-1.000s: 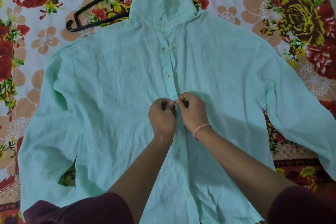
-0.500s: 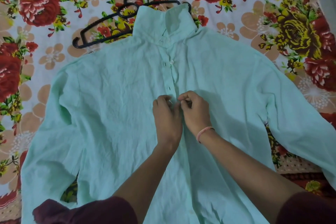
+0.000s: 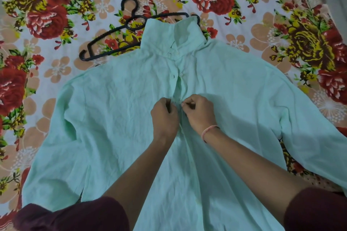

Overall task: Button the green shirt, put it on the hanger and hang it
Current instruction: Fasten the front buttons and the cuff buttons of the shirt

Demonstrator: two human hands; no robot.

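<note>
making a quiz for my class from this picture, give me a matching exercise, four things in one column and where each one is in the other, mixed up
Things
1. green shirt
2. black hanger
3. pink band
4. floral sheet

Places
A. around the right wrist
B. lying flat, one end tucked under the collar
C. spread out front up, sleeves out to both sides
D. underneath everything else

Pairs: 1-C, 2-B, 3-A, 4-D
</note>
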